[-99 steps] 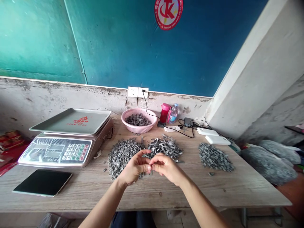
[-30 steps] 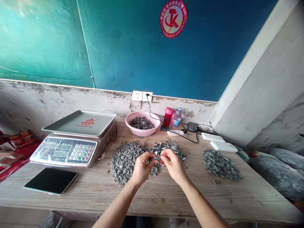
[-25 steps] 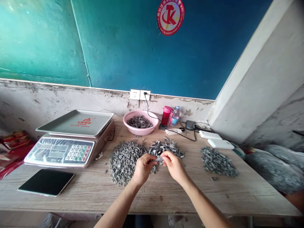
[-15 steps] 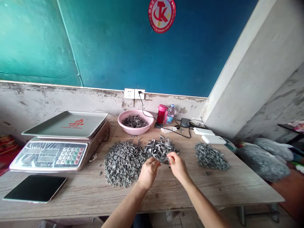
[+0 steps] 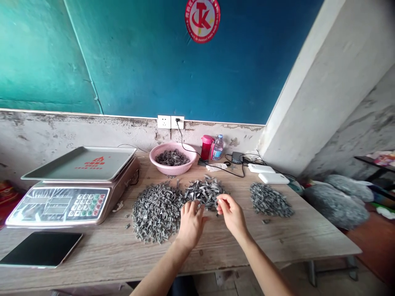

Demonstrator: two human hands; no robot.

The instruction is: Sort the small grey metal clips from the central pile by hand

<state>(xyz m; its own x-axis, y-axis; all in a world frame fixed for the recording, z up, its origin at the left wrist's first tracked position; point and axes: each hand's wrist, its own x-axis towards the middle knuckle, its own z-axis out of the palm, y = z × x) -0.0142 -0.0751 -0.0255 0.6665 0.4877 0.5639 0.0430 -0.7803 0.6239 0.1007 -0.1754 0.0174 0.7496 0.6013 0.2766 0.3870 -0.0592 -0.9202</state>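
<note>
My left hand (image 5: 191,224) is over the right edge of a big heap of small grey buckle-like pieces (image 5: 156,213), its fingers stretched forward and thumb held out; I see nothing in it. My right hand (image 5: 232,214) is closed in a pinch at the near right side of a pile of grey strap strips (image 5: 203,192). Whatever its fingertips hold is too small to name. Farther right lies a smaller heap of grey pieces (image 5: 271,200), with a loose piece (image 5: 266,221) at its near side.
At the left stand a weighing scale (image 5: 75,185) and a black tablet (image 5: 41,248). A pink basket (image 5: 173,169) of grey strips is at the back, beside a red cup (image 5: 206,148) and a water bottle (image 5: 218,147). Cables and white power banks (image 5: 273,178) lie back right.
My hands were close together, both pinching. The left has opened and its fingers now reach forward by the buckle heap; the right stays pinched. The view has shifted slightly.
</note>
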